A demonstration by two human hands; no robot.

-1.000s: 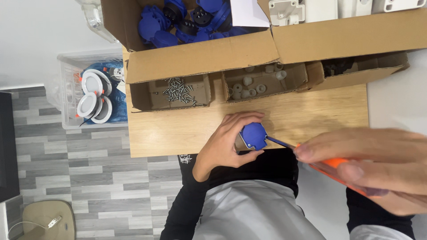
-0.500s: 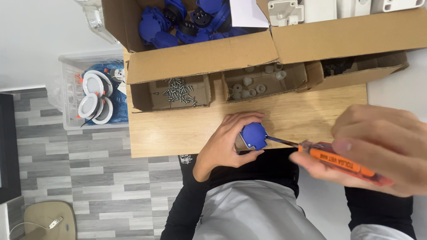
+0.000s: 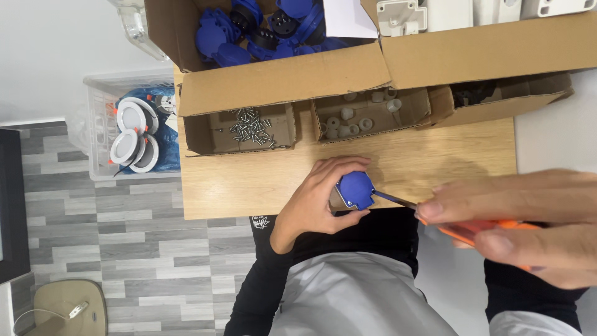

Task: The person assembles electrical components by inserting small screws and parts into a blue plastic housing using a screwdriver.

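Two hands are at work over the near edge of our wooden bench [image 3: 261, 186]. At the centre of the frame our left hand [image 3: 314, 202] has its fingers [image 3: 348, 163] curled tight around a blue socket part [image 3: 356, 190]. At the lower right our right hand [image 3: 528, 227] pinches an orange-handled screwdriver [image 3: 479, 229], its dark shaft reaching left so the tip touches the blue part. Above, small open cardboard boxes hold screws [image 3: 252, 127] and grey caps [image 3: 351, 118]; a bigger box [image 3: 273, 78] at the top holds more blue parts [image 3: 261, 28]. A clear bin [image 3: 99, 112] sits at the left on the floor.
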